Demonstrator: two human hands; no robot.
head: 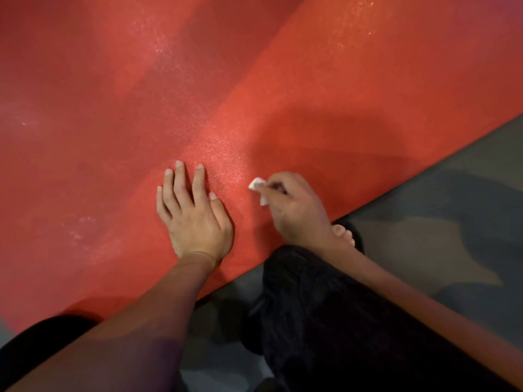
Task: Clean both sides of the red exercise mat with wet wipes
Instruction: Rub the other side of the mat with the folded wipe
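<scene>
Head view, starting nearest the person: a leg in dark trousers [325,321] is folded up at the bottom of the picture, and bare toes [343,234] show just past the knee, touching the mat's near edge. A second dark-clothed knee [42,338] sits at the lower left, also at the mat's edge. Grey patterned floor [441,244] lies on the person's side of the mat, running off to the right.

Both bare forearms reach forward from there onto the red mat [113,123]. The left hand [192,213] lies flat on the mat a little way in from its near edge, palm down, fingers straight and slightly spread, thumb tucked alongside. Just to its right, apart from it, the right hand [297,210] rests on the mat with its fingers curled, pinching a small bunched white wipe [259,189]. The wipe sticks out from the fingertips toward the left hand and touches the mat's surface.

Beyond the hands the mat fills the rest of the picture, its near edge running diagonally from lower left to upper right. A brighter, speckled, shiny band crosses the mat from between the hands toward the upper right, and duller, darker red patches lie on the mat further to the left and top.
</scene>
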